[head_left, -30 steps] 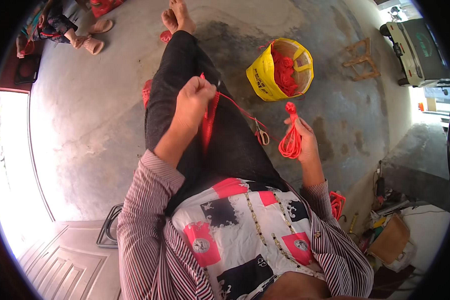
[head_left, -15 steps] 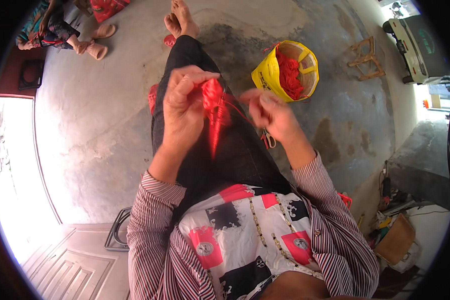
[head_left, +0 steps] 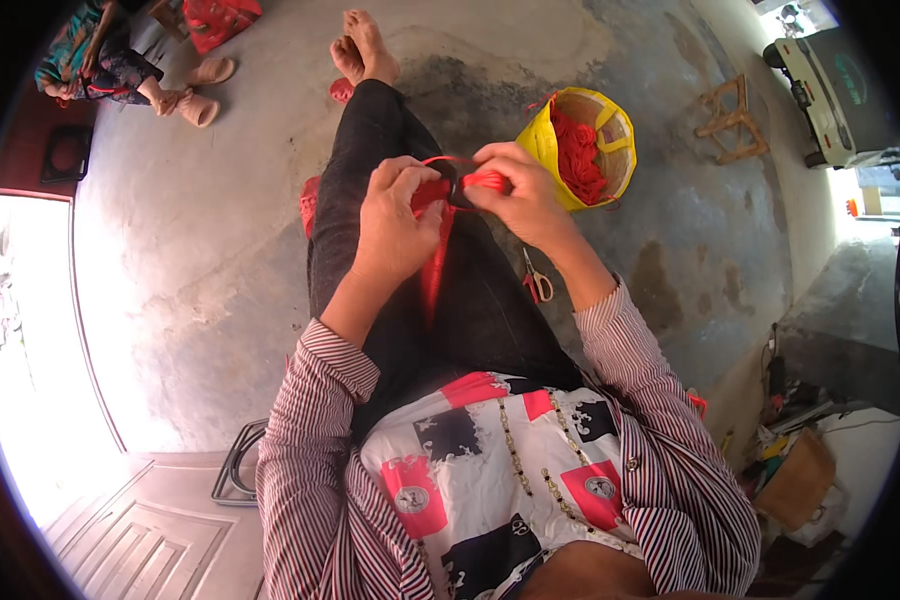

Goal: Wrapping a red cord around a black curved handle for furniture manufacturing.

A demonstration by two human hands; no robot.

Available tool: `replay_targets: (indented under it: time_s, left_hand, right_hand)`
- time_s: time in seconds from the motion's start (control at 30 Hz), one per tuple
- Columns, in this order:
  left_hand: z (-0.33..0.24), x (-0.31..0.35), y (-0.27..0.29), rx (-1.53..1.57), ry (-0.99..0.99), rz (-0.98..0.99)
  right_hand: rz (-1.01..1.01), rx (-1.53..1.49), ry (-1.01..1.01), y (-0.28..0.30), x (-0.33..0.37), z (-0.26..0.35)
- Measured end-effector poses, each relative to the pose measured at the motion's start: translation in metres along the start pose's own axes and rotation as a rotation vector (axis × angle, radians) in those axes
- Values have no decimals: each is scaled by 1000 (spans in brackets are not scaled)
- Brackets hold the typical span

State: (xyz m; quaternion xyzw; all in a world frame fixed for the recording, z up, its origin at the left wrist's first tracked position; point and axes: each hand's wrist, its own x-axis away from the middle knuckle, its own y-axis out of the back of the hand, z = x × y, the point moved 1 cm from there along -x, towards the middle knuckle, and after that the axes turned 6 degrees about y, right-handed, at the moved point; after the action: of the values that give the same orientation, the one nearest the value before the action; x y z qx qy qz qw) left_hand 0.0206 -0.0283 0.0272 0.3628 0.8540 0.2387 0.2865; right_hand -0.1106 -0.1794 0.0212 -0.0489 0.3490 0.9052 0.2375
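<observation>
Red cord (head_left: 487, 181) is being held between both hands above the lap, at twelve o'clock in the view. By the left hand (head_left: 395, 215), red material is being clamped between thumb and fingers; by the right hand (head_left: 526, 200), a looped bundle of the cord is being pinched, its end pointing to nine o'clock. Whether the two held parts are touching cannot be told. Over the gap a thin red strand (head_left: 448, 158) is being arched from hand to hand, and below it a blurred red strip (head_left: 434, 275) is hanging toward six o'clock.

Taking the hands as the clock's centre, the black trousers (head_left: 470, 320) are being seen beneath them. Scissors with pale handles (head_left: 537, 284) are lying between four and five o'clock, just beside the thigh. Against the leg's outer side, toward nine o'clock, a red bundle (head_left: 308, 205) is being partly hidden. Between two and three o'clock, a yellow bag (head_left: 538, 140) is standing with a heap of red cord (head_left: 576, 160) being contained inside. Bare feet (head_left: 368, 48) are resting together at eleven. Farther off, a wooden stool (head_left: 732, 122) is standing past the bag, and a seated person (head_left: 95, 65) is being glimpsed at ten.
</observation>
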Motion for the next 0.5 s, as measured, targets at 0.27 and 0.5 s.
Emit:
replay_targets:
  time_s: [0.27,0.5]
  left_hand:
    - [13,21,-22,622,443,305]
    - [9,22,-24,545,312,274]
  right_hand:
    - [-164,-1290,186,51,38,95]
    - [618,-1417,52,24,75,174]
